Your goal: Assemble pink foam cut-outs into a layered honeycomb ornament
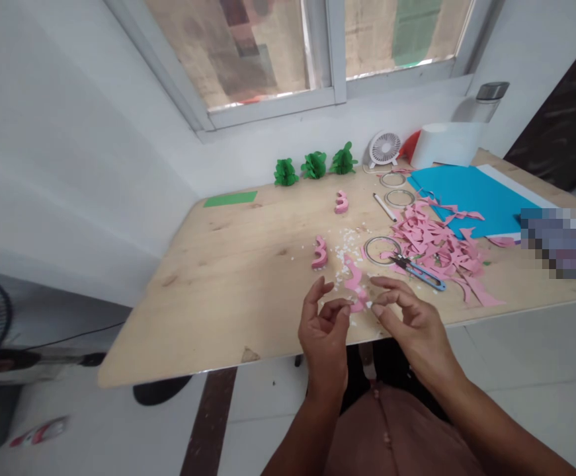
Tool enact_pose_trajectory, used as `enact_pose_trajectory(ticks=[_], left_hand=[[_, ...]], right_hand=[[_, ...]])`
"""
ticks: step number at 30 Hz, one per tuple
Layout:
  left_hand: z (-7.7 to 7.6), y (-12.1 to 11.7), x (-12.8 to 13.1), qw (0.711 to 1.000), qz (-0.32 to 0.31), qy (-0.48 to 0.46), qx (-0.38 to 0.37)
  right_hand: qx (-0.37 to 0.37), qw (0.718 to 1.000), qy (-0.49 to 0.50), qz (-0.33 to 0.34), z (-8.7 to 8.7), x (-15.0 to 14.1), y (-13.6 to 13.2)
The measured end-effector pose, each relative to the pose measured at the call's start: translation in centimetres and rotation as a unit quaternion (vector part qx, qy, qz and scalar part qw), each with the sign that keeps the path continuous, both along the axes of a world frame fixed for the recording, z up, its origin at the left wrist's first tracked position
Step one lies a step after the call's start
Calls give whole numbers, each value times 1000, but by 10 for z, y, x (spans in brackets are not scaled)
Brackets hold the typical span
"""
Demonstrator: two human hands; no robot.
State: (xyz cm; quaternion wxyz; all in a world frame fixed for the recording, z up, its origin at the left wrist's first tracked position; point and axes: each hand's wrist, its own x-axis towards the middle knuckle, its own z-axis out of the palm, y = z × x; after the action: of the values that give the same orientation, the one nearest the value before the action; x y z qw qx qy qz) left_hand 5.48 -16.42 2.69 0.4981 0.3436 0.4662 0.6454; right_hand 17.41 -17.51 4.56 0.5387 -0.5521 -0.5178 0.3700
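A wavy pink paper cutout [352, 274] is pinched at its lower end between the thumb and a finger of my left hand [323, 337]. My right hand [416, 327] is just to the right of it, thumb and fingertip close together at a tiny white scrap [369, 305]. Whether those fingertips grip the scrap is too small to tell for certain. Small white bits [346, 241] are scattered on the table beyond the cutout. Two stacks of similar wavy pink cutouts lie farther off, a nearer stack [319, 252] and a farther stack [341, 202].
Pink paper offcuts [431, 238] are heaped at the right, with blue-handled thread snips [424, 272] and a tape roll [383, 251] beside them. Blue sheets [471, 195], a marker [385, 207] and a small white fan [385, 149] are behind. Green paper shapes [314, 165] line the wall.
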Motion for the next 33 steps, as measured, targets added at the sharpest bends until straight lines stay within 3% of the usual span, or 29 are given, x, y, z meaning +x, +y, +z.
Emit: enact_pose_trajectory(ticks=[4,13,20,33], left_hand=[[3,1,6,999,3,-44,-12],[5,-2,5,995,-52,-70,-58],[5,-1,-6,985,-134,-5,-104],[9,-1,-7,985,-135,32,-99]], right_hand=[[-30,998,50,27,-10,-7,-3],[0,1000,2,3,-11,-2,5],[-3,997,-63,43,-3,10,12],[-17,995,-79,50,-1,10,13]])
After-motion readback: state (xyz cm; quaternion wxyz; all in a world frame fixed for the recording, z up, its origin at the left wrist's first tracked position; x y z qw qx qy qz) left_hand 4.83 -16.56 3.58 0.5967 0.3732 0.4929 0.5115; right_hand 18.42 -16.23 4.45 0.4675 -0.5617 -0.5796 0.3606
